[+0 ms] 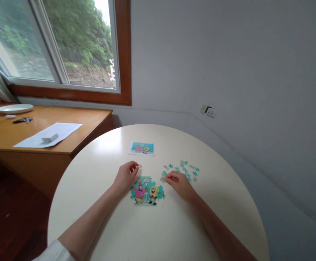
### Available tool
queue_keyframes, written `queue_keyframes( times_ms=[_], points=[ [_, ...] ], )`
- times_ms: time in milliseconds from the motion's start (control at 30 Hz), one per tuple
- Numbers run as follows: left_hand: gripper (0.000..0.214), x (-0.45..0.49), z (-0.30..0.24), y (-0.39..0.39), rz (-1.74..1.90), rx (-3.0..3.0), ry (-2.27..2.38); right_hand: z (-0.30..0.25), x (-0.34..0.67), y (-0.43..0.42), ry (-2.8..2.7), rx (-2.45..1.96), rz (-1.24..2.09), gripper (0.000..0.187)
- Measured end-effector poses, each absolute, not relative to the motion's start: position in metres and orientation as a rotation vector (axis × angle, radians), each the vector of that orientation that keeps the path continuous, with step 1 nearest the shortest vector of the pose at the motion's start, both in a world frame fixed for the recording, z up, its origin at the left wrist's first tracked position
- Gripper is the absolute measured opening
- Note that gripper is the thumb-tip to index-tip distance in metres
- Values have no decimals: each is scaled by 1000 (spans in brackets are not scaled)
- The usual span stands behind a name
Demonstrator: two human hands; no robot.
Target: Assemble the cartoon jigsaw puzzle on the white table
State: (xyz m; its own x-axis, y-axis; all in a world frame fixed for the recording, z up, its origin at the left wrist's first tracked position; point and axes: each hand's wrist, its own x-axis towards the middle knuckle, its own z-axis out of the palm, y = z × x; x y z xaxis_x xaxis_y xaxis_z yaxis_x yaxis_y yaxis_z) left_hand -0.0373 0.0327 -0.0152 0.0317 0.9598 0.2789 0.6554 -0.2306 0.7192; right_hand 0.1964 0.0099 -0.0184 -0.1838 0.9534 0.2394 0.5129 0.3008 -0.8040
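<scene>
A partly joined jigsaw puzzle [146, 192] lies flat on the round white table, showing a pink starfish, a tall pale figure and a yellow sponge character on teal. At its upper left edge is my left hand [126, 175], fingers curled together; what they hold, if anything, is too small to make out. My right hand [180, 184] pinches a pale green puzzle piece [162, 179] to the right of the joined part. Just beyond that hand are several loose puzzle pieces [185, 170], teal and pale green, some hidden behind it.
A reference picture card [142, 148] lies on the round table [114, 232] beyond the puzzle. To the left stands a wooden desk [92, 117] with a paper sheet [68, 128], a small white box [49, 137] and a white plate [15, 108]. A wall borders the right side.
</scene>
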Motion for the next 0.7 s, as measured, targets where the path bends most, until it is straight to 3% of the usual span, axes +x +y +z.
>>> queue_keyframes(
  times_ms=[300,700],
  points=[
    [22,-36,-8,30,1013,1918,1638,-23,197,12,-1708,-1303,702,32],
    [20,-36,-10,30,1047,1956,1618,-23,195,10,-1541,-1295,943,40]
  ],
)
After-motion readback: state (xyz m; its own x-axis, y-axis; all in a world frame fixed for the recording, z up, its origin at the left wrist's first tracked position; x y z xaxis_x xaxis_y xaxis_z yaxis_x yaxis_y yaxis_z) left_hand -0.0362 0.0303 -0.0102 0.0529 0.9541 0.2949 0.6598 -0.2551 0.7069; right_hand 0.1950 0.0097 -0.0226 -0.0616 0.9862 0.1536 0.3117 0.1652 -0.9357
